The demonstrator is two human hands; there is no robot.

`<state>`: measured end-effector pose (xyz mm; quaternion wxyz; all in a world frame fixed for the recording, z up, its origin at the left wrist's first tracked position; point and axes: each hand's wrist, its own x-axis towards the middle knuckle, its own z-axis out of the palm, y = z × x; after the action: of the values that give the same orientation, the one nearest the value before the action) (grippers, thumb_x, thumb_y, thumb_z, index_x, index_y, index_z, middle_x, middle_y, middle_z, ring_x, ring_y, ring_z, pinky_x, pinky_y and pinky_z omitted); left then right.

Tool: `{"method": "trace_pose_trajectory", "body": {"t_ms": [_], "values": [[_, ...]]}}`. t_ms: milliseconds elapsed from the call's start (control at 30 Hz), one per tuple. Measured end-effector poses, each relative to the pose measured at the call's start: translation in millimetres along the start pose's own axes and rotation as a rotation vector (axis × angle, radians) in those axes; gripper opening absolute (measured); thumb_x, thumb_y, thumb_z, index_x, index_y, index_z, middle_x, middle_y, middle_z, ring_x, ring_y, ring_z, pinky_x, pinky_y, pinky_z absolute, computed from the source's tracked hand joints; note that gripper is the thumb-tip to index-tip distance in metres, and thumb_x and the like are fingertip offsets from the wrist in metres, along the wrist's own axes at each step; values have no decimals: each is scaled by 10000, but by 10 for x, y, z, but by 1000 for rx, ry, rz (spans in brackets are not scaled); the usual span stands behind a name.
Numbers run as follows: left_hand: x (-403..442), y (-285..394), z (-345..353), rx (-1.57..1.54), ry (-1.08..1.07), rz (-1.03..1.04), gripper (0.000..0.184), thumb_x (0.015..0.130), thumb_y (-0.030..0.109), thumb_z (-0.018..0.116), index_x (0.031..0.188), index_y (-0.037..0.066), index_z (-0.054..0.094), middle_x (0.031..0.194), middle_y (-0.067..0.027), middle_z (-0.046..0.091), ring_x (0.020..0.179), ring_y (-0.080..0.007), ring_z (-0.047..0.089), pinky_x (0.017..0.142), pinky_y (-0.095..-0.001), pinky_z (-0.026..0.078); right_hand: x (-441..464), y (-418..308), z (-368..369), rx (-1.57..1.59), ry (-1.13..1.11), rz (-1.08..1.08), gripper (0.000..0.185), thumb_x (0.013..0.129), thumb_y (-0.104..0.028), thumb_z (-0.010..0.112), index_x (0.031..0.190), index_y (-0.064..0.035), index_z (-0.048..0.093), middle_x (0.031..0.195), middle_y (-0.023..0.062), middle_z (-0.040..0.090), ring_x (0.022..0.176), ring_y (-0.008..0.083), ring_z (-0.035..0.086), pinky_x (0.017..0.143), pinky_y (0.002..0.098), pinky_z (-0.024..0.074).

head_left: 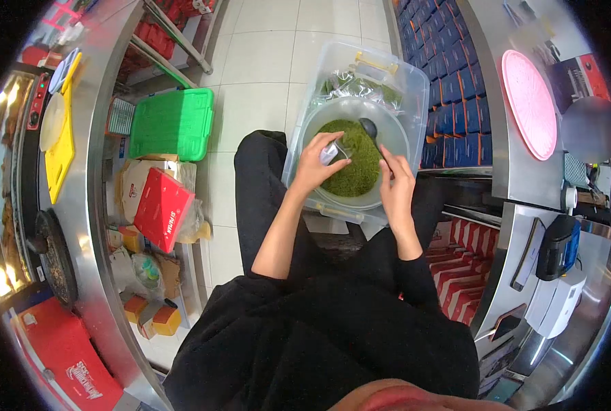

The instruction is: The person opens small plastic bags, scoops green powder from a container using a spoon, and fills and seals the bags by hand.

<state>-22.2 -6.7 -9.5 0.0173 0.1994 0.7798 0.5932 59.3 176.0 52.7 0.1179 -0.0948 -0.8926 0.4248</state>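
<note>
My left hand (pixel 312 166) is closed round a small clear plastic container (pixel 330 152) with a whitish side, held over the bowl. In my right hand (pixel 397 186) is a black spoon (pixel 368 127), its head pointing away from me above the green contents. Below both hands, a large translucent bowl (pixel 396 123) holds a heap of green, finely chopped or ground stuff (pixel 352 179). The bowl sits in a clear plastic box (pixel 415 82) with yellow latches. Behind the bowl, a clear bag (pixel 360 90) with more green stuff lies in the box.
Steel counters flank me. At left are a green-lidded box (pixel 172 123), a red carton (pixel 163 209) and a yellow cutting board (pixel 63 154). To the right stand stacked dark blue boxes (pixel 456 89), with a pink round tray (pixel 528 104) on the counter. Tiled floor (pixel 254 58) lies ahead.
</note>
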Motion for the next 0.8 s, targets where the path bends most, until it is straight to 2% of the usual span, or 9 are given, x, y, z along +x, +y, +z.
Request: {"method": "trace_pose_trajectory", "body": {"t_ms": [67,100,233,333,367,467,500,600,800], "values": [[-13,22,21,-7,0,8,623,696,165,860,1268,88,626,1186,-105,628,1122,-278,609,962,-361,483,28,-71,67,-161,199,-165,321,868,-104,695,1182,-38,682,1080,147,570,1030,319,564,912,413,438],[-14,51,32,-17,-20,39,626,703,137,838,1287,102,615,1199,-105,616,1123,-284,609,958,-364,488,34,-97,101,-99,158,-115,289,832,-136,737,1116,-93,704,1248,110,513,1191,337,468,1001,431,372],[-75,134,163,-76,-46,63,638,728,85,780,1332,77,576,1260,-137,586,1192,-290,565,1009,-377,448,75,-147,257,-261,44,-170,155,756,-149,789,896,-133,724,1251,108,522,1221,333,454,1004,443,364],[-74,150,115,-86,36,68,619,743,88,789,1324,100,576,1226,-113,594,1130,-289,605,919,-362,498,120,-21,315,-143,130,-206,120,755,-108,781,861,-108,726,1246,102,527,1209,329,466,1001,440,370],[-56,115,89,-138,69,66,433,785,93,778,1196,54,647,1120,-107,647,1059,-255,636,883,-348,503,128,4,305,-60,124,-213,93,783,-45,756,864,-73,719,1197,105,556,1109,277,551,937,393,441],[-60,-47,34,-313,35,-82,234,821,91,765,1025,7,688,982,-88,683,961,-203,658,846,-328,503,112,104,240,281,-65,-40,80,805,-2,737,875,-30,709,1099,98,583,961,217,617,845,320,500],[-50,24,21,-322,76,-97,148,841,95,756,928,-5,691,904,-74,686,891,-159,653,823,-307,498,117,131,219,273,-78,-107,184,833,28,718,1002,-16,659,1001,86,590,892,170,633,810,270,519],[-60,67,-18,-314,43,-111,137,855,107,749,940,14,693,900,-55,674,883,-133,633,806,-281,490,35,227,273,749,-10,111,510,843,80,697,1232,-78,407,972,79,602,941,158,623,858,283,516],[-90,91,43,-521,-2,-126,103,886,114,722,915,22,686,897,-13,646,882,-97,595,804,-277,478,27,114,194,823,13,113,718,832,69,718,1370,-139,291,946,78,615,910,136,605,839,262,496]]}}
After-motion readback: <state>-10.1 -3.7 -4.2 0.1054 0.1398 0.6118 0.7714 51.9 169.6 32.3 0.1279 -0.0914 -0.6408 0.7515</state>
